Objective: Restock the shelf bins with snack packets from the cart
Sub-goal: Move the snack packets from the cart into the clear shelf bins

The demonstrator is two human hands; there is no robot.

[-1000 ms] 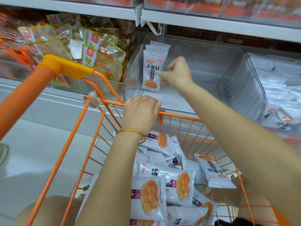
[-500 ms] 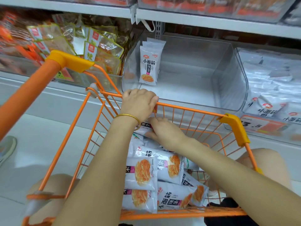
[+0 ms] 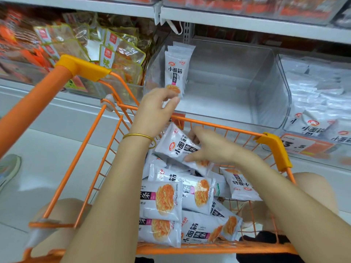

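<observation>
An orange wire cart (image 3: 224, 128) holds several white snack packets (image 3: 161, 202) with orange food pictures. My right hand (image 3: 210, 147) grips one white packet (image 3: 176, 145) and holds it tilted above the pile. My left hand (image 3: 155, 111) hovers over the cart's far rim with relaxed fingers, holding nothing, just in front of the clear shelf bin (image 3: 266, 103). A few matching packets (image 3: 175, 71) stand upright against the bin's left wall; the rest of the bin floor is bare.
A neighbouring bin (image 3: 319, 103) on the right is full of white packets, with an orange price tag (image 3: 305, 145) below. Left of the clear bin, clear-and-green snack bags (image 3: 114, 52) fill another bin. The cart handle (image 3: 34, 103) reaches left. A shoe (image 3: 7, 168) stands on the floor.
My right hand went from the bin down into the cart, took hold of a packet and lifted it. My left hand let go of the cart rim and rose toward the bin.
</observation>
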